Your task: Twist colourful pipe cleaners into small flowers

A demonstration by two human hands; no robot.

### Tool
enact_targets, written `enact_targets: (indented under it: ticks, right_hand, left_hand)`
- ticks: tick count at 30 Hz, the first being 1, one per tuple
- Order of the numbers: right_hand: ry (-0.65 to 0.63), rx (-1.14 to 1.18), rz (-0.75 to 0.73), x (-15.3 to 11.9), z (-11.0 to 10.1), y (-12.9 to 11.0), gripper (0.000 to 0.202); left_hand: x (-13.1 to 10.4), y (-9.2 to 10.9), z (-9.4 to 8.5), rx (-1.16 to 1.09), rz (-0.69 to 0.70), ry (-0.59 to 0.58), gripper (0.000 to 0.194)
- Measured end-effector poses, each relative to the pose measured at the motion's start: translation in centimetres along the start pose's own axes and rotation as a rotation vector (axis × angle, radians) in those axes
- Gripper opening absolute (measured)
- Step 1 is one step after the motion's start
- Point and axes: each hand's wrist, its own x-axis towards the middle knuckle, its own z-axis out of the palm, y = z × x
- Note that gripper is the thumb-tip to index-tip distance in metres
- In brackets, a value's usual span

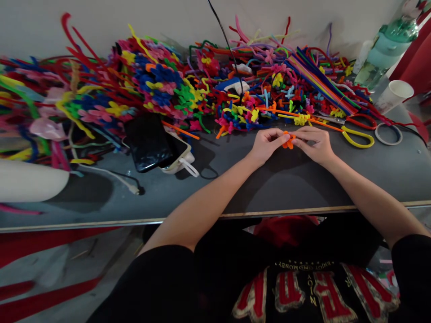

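Shows "ENJOY" and "MONEY" in small upside-down print on the black shirt (208,287), beside large red letters. Clamps an orange flower (288,142) between thumb and fingers of both the left hand (265,146) and the right hand (318,142), over the grey table (387,177), just before the pile of pipe cleaners (161,89). Points one petal toward the near table edge; appears too small to tell its long axis.
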Motion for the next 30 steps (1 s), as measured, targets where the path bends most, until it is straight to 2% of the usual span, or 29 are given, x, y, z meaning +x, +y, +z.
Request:
enact_targets:
  ticks: [4, 6, 9, 11, 14, 16, 18, 19, 21, 23, 28, 30]
  right_hand:
    - [0.093, -0.060, -0.011, -0.1, 0.5, 0.4, 0.029]
    - [0.099, -0.073, -0.004, -0.1, 0.7, 0.5, 0.028]
    - [0.026, -0.161, 0.055, 0.2, -0.2, 0.1, 0.030]
    - [-0.061, -0.335, 0.137, 0.7, -1.8, -0.6, 0.033]
    - [-0.055, -0.791, 0.436, 1.6, -5.0, -1.5, 0.038]
    - [-0.054, -1.032, 0.676, 1.9, -6.7, -1.6, 0.032]
    - [-0.145, -1.136, 0.883, 2.0, -7.8, -1.1, 0.046]
    - [-0.211, -1.132, 0.934, 2.0, -8.0, -0.8, 0.050]
    - [-0.338, -1.082, 0.952, 1.8, -8.4, -0.1, 0.053]
    - [-0.403, -1.052, 0.915, 1.7, -8.8, 0.5, 0.053]
    - [-0.259, -1.115, 0.954, 1.5, -10.7, 1.9, 0.052]
    - [-0.312, -1.088, 0.942, 1.5, -11.2, 2.7, 0.051]
  left_hand:
    - [0.1, -0.5, -0.2, 0.017, -0.038, -0.042, 0.047]
    - [0.2, -0.7, -0.3, 0.044, -0.050, -0.084, 0.047]
    - [0.2, -0.8, -0.3, 0.074, -0.033, -0.079, 0.048]
    - [0.2, -1.0, -0.3, 0.079, -0.034, -0.033, 0.047]
    - [0.3, -1.2, -0.4, 0.049, -0.087, 0.038, 0.047]
    - [0.4, -1.2, -0.3, 0.020, -0.121, 0.055, 0.045]
    - [0.4, -1.0, -0.2, 0.005, -0.138, 0.056, 0.042]
    - [0.4, -1.0, -0.2, 0.005, -0.146, 0.056, 0.040]
    - [0.4, -0.9, -0.2, 0.019, -0.158, 0.052, 0.038]
    - [0.4, -0.9, -0.2, 0.040, -0.160, 0.047, 0.037]
    - [0.6, -1.3, -0.3, 0.049, -0.124, 0.043, 0.036]
    - [0.6, -1.4, -0.4, 0.031, -0.119, 0.040, 0.036]
